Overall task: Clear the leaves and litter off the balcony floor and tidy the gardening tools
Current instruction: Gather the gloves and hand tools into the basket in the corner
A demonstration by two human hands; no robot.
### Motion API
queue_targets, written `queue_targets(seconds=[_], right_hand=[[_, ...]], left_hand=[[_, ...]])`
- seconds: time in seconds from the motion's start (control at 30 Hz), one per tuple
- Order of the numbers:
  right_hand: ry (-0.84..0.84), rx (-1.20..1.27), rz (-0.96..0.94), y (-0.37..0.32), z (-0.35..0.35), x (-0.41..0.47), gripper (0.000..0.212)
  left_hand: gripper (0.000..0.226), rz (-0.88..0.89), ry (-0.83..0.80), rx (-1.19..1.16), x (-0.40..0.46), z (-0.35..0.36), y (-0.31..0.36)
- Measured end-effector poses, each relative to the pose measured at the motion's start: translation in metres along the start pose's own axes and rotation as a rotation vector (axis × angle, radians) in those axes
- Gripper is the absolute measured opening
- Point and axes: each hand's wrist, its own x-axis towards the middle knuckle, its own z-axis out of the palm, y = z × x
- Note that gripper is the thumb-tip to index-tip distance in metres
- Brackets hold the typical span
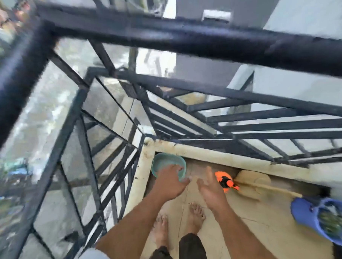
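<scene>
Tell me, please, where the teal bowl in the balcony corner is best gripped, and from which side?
Take the teal bowl by its near rim, coming from above on the person's side. It sits upright and open, tucked into the corner against the curb, so the far sides are boxed in. The left hand already hovers there.

blk metal railing [182,38] | wet street below [38,107] | grey wall [308,25]
</scene>
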Motion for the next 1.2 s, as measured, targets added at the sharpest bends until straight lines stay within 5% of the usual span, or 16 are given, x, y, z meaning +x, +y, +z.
queue_targets(seconds=[0.17,0.3,0.5,0.57,0.67,0.77,1.2], right_hand=[[0.125,-0.021,-0.058,-0.036,-0.048,-0.109,0.078],[0.196,0.076,-0.062,-0.009,-0.069,-0.165,0.086],[0.352,0.285,0.007,0.046,-0.105,-0.243,0.047],[0.373,0.341,0.055,0.083,-0.116,-0.260,0.064],[0.439,0.453,0.150,0.145,-0.138,-0.307,0.088],[0.520,0.530,0.245,0.199,-0.150,-0.361,0.076],[1.030,1.169,0.596,0.388,-0.116,-0.515,0.054]], left_hand=[[0.074,0.140,0.002,0.040,-0.080,-0.030,0.054],[0.074,0.264,0.004,0.031,-0.132,-0.024,0.099],[0.078,0.423,-0.108,0.237,-0.178,0.022,0.159],[0.060,0.453,-0.170,0.312,-0.186,0.041,0.179],[0.068,0.540,-0.284,0.460,-0.204,0.091,0.219],[0.091,0.639,-0.370,0.563,-0.224,0.149,0.254],[0.085,0.942,-0.846,0.998,-0.350,0.392,0.331]])
